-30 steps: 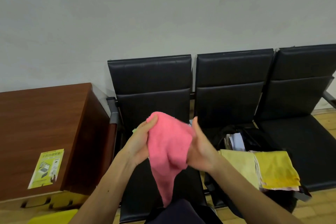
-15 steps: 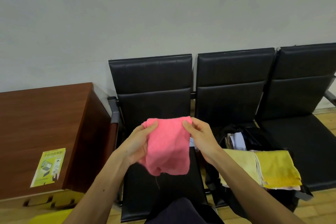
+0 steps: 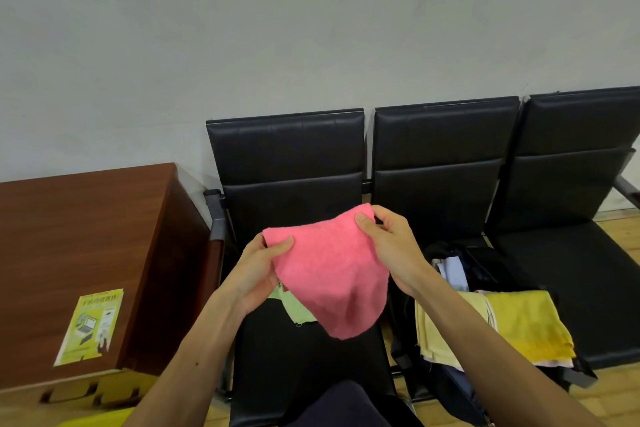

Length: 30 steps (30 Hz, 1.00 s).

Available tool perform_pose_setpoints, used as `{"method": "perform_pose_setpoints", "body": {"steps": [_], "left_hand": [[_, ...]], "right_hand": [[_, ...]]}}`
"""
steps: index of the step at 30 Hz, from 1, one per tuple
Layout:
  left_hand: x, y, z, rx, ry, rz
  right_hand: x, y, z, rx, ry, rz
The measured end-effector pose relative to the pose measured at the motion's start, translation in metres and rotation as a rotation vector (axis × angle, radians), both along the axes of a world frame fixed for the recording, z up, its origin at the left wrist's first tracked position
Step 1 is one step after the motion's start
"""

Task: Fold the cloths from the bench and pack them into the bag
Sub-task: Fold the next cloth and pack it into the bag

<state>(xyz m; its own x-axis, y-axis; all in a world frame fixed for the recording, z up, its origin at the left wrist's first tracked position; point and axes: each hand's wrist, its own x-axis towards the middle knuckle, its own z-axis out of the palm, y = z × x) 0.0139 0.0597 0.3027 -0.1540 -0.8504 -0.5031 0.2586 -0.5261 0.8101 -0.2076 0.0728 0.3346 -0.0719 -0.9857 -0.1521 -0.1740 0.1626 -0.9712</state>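
Hands hold a pink cloth [image 3: 332,274] up in the air above the left seat of the black three-seat worktop [image 3: 304,374]. The left hand [image 3: 256,270] has its grip closed on the cloth's upper left corner, thumb on the near face and fingers behind. The right hand [image 3: 391,246] has its grip pinched on the upper right corner, which sits a little higher, thumb in front. Between the two corners the top edge runs fairly taut, and the rest of the cloth hangs down in a rounded, doubled-looking lobe clear of the seat. Under it, a light green cloth [image 3: 294,308] lies on the left seat, partly hidden by the pink one and the left wrist. On the middle seat stands an open black bag [image 3: 485,263] with pale items showing inside. Just in front of its mouth lie a folded pale yellow cloth [image 3: 440,322] and a folded bright yellow cloth [image 3: 526,322], side by side and touching. Left of the worktop stands a brown wooden cabinet [image 3: 69,236] with a yellow-green leaflet [image 3: 90,329] on its top.
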Motion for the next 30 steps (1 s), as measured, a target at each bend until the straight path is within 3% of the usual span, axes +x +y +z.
{"method": "perform_pose_setpoints", "body": {"steps": [7, 13, 19, 25, 30], "left_hand": [[0.000, -0.003, 0.000, 0.075, 0.042, 0.027], [0.000, -0.004, -0.004, 0.080, 0.063, 0.075], [0.004, -0.006, -0.001, -0.078, 0.168, 0.077], [0.007, -0.019, 0.014, -0.223, -0.049, -0.127], [0.010, -0.041, 0.026, -0.116, -0.263, -0.307]], "right_hand": [[-0.001, -0.003, 0.009, 0.021, -0.088, 0.052], [0.001, -0.006, 0.012, -0.009, -0.010, 0.025], [-0.002, -0.010, 0.012, 0.036, 0.085, -0.034], [-0.019, -0.018, 0.021, 0.165, 0.180, 0.048], [-0.029, -0.028, 0.024, 0.242, 0.172, 0.070]]}}
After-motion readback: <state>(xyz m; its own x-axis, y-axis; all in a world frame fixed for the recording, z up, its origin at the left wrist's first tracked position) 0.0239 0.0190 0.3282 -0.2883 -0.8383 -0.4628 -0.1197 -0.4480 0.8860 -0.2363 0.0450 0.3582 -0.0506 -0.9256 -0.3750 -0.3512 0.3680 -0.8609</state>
